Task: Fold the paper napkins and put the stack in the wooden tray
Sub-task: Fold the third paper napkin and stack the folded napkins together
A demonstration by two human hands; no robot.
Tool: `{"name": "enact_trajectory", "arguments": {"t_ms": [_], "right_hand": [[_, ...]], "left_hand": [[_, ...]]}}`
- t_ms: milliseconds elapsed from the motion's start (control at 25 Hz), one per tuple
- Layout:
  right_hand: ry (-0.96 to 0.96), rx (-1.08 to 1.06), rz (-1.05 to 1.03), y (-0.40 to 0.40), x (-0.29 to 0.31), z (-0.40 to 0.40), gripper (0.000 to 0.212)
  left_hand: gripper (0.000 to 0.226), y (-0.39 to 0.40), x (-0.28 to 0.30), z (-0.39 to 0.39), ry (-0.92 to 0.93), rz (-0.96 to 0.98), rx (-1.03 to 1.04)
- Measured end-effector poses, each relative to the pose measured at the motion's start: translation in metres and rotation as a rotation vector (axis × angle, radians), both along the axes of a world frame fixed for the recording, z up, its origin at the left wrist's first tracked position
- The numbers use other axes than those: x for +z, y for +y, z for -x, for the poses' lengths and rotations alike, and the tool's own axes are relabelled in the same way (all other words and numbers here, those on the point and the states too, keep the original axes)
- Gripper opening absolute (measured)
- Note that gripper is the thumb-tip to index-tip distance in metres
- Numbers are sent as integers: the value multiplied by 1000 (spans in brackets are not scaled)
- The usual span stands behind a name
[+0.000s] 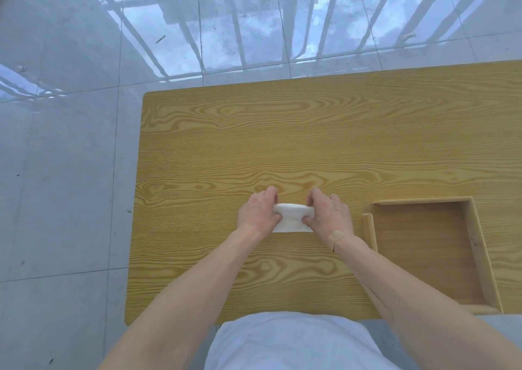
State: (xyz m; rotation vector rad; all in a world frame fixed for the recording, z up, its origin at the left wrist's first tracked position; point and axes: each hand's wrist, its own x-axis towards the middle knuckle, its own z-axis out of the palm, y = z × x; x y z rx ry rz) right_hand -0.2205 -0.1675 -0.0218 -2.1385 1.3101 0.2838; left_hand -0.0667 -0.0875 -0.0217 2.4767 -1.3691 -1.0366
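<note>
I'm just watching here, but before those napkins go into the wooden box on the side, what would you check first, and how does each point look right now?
1. Both hands on the napkins: ok. The left hand and right hand pinch the white napkin stack from either side.
2. Fold finished: cannot tell. The far edge is lifted and curled over; the layers are hidden.
3. Wooden tray has room: ok, nothing lies in it.
4. Path to the tray: ok. Only bare table lies between.
5. Number of napkins in the stack: cannot tell.
6. Tray sits fully on the table: cannot tell; the right forearm hides its near corner.
</note>
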Motion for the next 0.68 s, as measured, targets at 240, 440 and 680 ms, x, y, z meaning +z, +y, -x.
{"name": "enact_trajectory", "arguments": {"t_ms": [240,440,680], "right_hand": [[-193,-49,-47,20,4,21,15],[-323,-74,73,43,11,30,19],[-277,-36,64,55,9,28,24]], "left_hand": [[26,29,7,-2,202,138,128],[36,51,11,-2,266,284,161],[28,61,9,-2,285,250,166]]}}
